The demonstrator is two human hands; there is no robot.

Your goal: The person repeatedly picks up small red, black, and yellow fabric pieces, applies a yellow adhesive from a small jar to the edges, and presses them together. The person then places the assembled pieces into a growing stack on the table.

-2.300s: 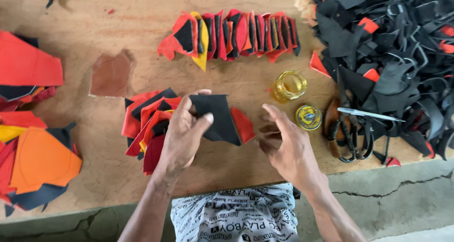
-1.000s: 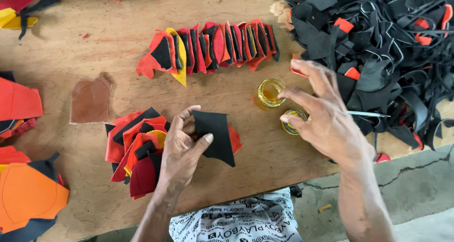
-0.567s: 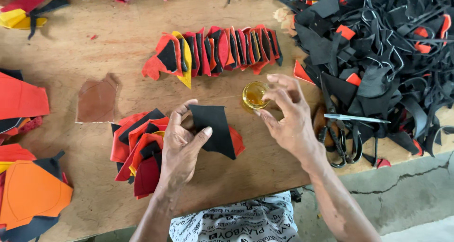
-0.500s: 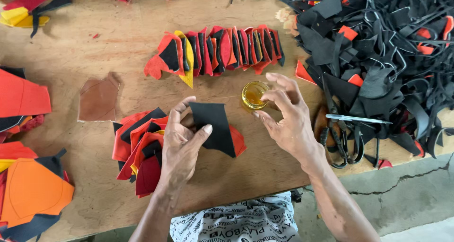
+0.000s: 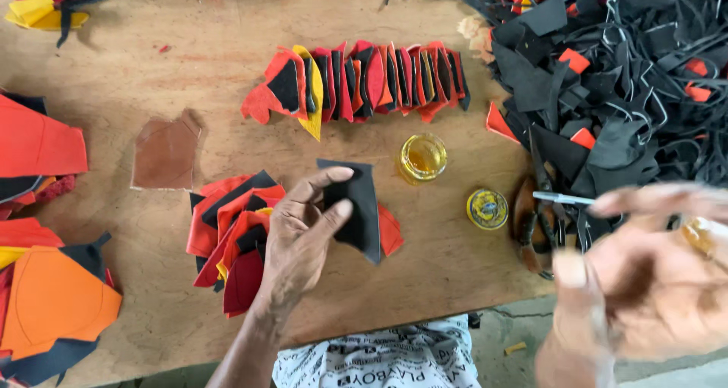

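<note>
On the wooden surface [image 5: 227, 62], near its front edge, my left hand [image 5: 303, 244] pinches a black piece [image 5: 356, 206] of cut material — thumb on top, fingers [image 5: 334, 214] curled against its left side, holding it just above the board. Under and right of the piece, a red scrap [image 5: 390, 230] peeks out. Beneath my left wrist lies a loose stack of red and black pieces [image 5: 231, 236].

My right hand [image 5: 644, 282] is raised close to the camera at the lower right, blurred; its fingers look spread and loosely bent, and there is a yellowish smear on one fingertip — I cannot tell whether it holds anything.

Just beyond the black piece stands a small open jar of yellow glue [image 5: 422, 157], and to its right lies its round lid [image 5: 487, 208]. Near the lid rest scissors [image 5: 535, 221] at the foot of a big heap of black offcuts [image 5: 607, 77]. Further back, a fanned row of red, black and yellow pieces [image 5: 356, 81] runs across the surface. A brown piece [image 5: 165, 153] lies alone to the left, and orange pieces [image 5: 45, 305] sit at the far left edge.
</note>
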